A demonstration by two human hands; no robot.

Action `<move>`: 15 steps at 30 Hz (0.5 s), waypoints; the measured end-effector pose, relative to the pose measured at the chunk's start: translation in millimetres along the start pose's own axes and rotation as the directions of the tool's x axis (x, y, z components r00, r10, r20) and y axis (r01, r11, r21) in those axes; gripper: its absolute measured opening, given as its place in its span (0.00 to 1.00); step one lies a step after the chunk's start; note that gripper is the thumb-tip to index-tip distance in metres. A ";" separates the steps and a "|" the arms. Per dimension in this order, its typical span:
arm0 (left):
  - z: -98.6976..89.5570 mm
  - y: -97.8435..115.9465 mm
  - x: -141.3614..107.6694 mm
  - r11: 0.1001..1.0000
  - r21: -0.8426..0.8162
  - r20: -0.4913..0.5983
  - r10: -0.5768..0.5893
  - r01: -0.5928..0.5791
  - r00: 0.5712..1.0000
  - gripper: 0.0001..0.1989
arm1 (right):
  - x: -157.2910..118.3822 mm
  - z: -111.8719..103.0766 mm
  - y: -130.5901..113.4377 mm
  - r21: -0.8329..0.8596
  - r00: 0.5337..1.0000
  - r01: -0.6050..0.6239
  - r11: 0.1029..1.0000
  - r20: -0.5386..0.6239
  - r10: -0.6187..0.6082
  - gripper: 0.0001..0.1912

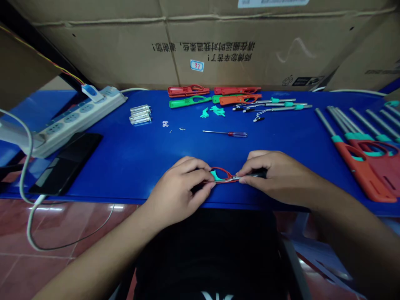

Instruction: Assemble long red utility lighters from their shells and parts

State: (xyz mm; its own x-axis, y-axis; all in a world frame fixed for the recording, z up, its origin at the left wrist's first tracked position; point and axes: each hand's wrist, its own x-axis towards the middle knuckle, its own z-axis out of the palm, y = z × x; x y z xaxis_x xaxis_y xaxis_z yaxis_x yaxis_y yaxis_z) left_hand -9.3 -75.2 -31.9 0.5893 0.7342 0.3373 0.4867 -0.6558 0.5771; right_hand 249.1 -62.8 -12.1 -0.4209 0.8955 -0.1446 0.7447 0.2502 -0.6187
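A red lighter casing with a teal trigger in it lies near the front edge of the blue table, between both hands. My left hand pinches its left end, thumb and fingers closed round it. At its right end, my right hand has thumb and forefinger closed on a metal rod that meets the casing; the dark part under the palm is mostly hidden. Beyond the hands lies a screwdriver, with teal triggers and small metal pins behind it.
Red and green casings line the back, beside metal rods with wires. Clear tubes, a power strip and a black phone are leftward. Assembled lighters lie right. A cardboard box stands behind.
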 end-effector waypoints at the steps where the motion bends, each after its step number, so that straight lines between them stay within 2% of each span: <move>1: -0.3 -0.1 -0.1 1.000 -0.016 0.006 -0.013 0.014 1.000 0.05 | -0.4 0.2 -0.1 -0.001 1.000 -0.001 1.000 -0.002 0.001 0.07; 11: -2.3 0.5 1.5 0.991 -0.052 0.028 -0.125 0.127 0.992 0.04 | -2.6 -1.2 -0.7 -0.031 1.000 -0.017 0.999 0.024 0.017 0.07; 15: -2.9 -1.2 3.5 0.988 -0.077 0.049 -0.129 0.133 0.990 0.04 | -4.9 -0.7 0.0 -0.052 1.000 0.006 0.999 0.020 -0.005 0.07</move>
State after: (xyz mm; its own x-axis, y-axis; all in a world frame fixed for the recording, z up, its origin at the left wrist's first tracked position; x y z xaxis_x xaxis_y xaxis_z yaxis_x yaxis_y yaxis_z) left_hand -9.6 -71.3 -29.2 0.5523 0.8033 0.2230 0.5097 -0.5371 0.6721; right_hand 251.5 -66.9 -10.8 -0.4348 0.8867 -0.1571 0.7681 0.2741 -0.5787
